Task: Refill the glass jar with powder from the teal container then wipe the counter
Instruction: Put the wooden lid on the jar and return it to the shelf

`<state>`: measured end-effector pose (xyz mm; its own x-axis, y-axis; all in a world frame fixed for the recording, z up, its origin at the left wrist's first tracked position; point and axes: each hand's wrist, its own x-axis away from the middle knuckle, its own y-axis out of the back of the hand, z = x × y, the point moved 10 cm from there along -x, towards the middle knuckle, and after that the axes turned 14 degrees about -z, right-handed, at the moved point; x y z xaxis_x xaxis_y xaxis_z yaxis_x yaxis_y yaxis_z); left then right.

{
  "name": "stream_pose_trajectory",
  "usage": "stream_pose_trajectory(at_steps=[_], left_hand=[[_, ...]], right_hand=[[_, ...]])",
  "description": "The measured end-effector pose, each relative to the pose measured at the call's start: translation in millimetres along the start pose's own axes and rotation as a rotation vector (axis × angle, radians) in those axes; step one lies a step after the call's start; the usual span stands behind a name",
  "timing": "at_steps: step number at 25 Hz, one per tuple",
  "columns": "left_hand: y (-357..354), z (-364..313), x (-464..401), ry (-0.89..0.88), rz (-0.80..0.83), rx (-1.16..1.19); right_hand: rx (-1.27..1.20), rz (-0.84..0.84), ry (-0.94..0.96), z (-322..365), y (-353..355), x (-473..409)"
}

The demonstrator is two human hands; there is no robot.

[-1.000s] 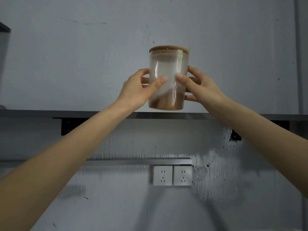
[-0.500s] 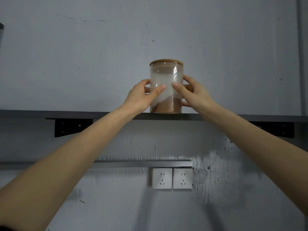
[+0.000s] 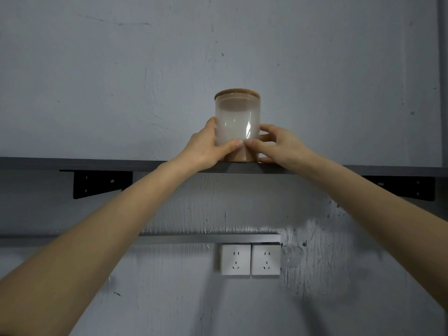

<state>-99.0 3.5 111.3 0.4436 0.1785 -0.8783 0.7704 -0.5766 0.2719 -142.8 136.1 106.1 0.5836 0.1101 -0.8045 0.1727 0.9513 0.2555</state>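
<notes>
Nearest the camera, two bare forearms are reaching up and away, converging on the shelf. Following them out: the left hand [image 3: 206, 147] is curling its grip round the left side of the glass jar [image 3: 237, 124], thumb lying across the front of the glass low down; the right hand [image 3: 278, 145] is doing the same from the right, its thumb tip meeting the other thumb at the front, fingers wrapping behind. Both grips are closing on the jar, neither one loose.

The jar itself is sitting upright on the dark wall shelf [image 3: 72, 163], base apparently resting on the board near its front edge, wooden lid [image 3: 237, 92] seated on top. Brownish powder is showing at the bottom, and the glass above is clouded with a pale dusty film, so how full it is I cannot tell for sure.

Below the shelf, a metal rail [image 3: 208, 238] and two white wall sockets [image 3: 251, 259] are hanging on the grey wall, with black brackets [image 3: 101, 183] under the board.

Judging progress: with the lid on and the jar going onto the shelf, the refill is looking finished. The teal container and the surface are both out of view, so whether the wiping is done I cannot say; it may well be what is left.
</notes>
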Motion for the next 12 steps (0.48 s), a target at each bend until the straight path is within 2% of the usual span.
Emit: stream_pose_trajectory(at_steps=[9, 12], left_hand=[[2.8, -0.8, 4.0, -0.106, -0.04, -0.242], [1.3, -1.3, 5.7, -0.105, -0.03, -0.223]], right_hand=[[0.129, -0.009, 0.022, 1.2, -4.9, -1.6], [0.151, -0.022, 0.04, 3.2, -3.4, -1.7]])
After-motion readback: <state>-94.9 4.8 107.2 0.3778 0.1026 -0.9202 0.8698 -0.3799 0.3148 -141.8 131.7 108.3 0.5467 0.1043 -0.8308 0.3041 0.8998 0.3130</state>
